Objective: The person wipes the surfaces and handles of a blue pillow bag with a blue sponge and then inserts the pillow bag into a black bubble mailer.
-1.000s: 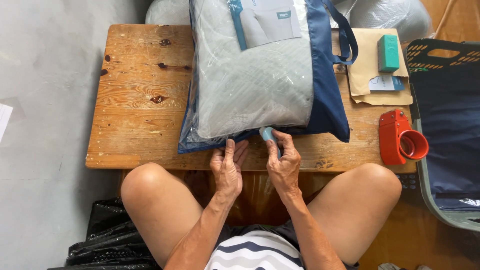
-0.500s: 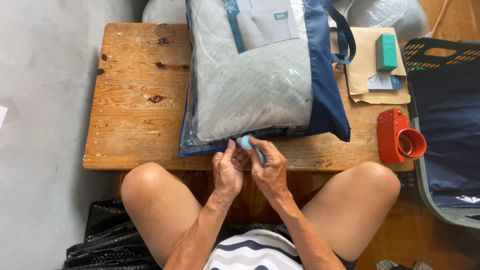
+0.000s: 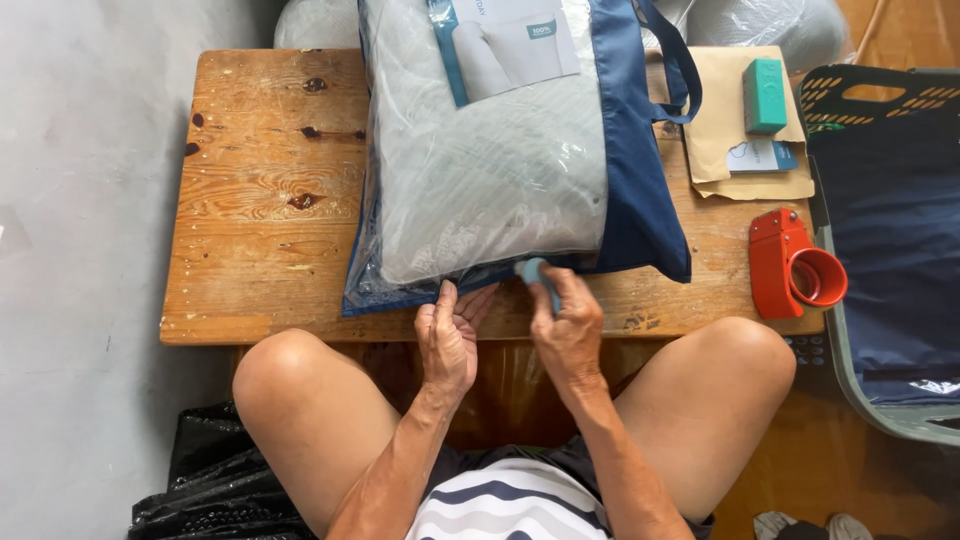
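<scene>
Two hands work at the near edge of the big pillow bag [image 3: 500,170] on the wooden table [image 3: 260,200]. The left hand [image 3: 448,335] lies open-fingered on its edge. The right hand [image 3: 566,325] pinches a small blue piece [image 3: 532,270]. The bag looks soft, light and slippery; its corner seems best to grab.

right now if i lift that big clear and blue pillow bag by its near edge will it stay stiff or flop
The pillow bag would probably sag: its clear film wrinkles over soft padding. It is likely light for its bulk. The glossy film may slip, so the blue strap looks the surer grip.
</scene>
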